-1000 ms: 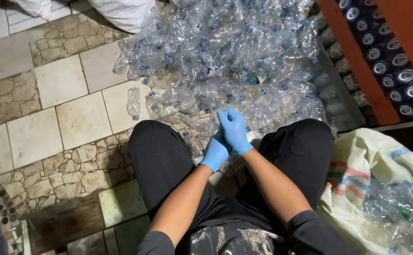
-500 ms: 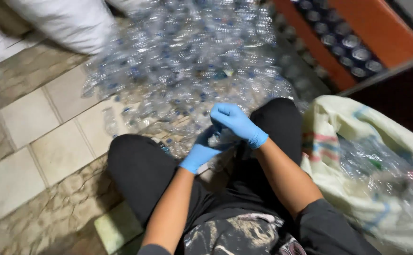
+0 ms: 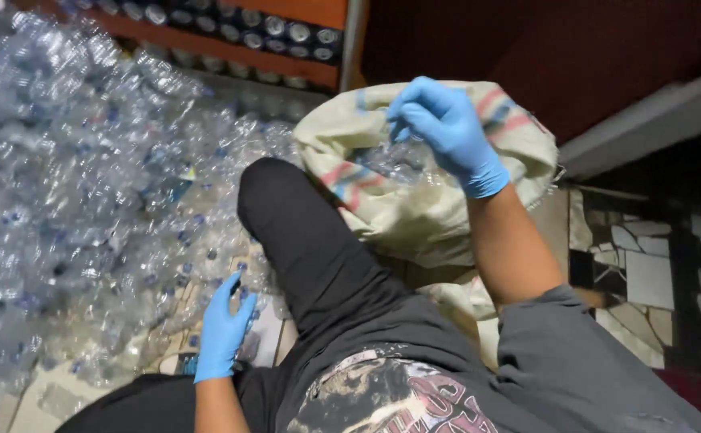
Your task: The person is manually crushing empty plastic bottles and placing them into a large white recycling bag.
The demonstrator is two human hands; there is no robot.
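Observation:
My right hand point(image 3: 445, 128), in a blue glove, hangs over the open mouth of a cream woven sack point(image 3: 447, 216) with coloured stripes. Its fingers are curled around a crushed clear plastic bottle point(image 3: 399, 159) at the sack's opening. My left hand point(image 3: 224, 327), also gloved in blue, reaches down beside my black-trousered knee point(image 3: 302, 240). Its fingers are spread and touch the clear bottles on the floor. A large heap of crushed clear plastic bottles point(image 3: 78, 176) covers the floor to the left.
Rows of cans point(image 3: 262, 22) sit in an orange rack at the top. A dark wall and a pale ledge point(image 3: 647, 120) stand to the right. Tiled floor point(image 3: 647, 273) shows at right, behind the sack.
Both hands were together between my knees on a bottle. The right hand has since swung right to the sack, the left has dropped to the floor, and the view has turned right.

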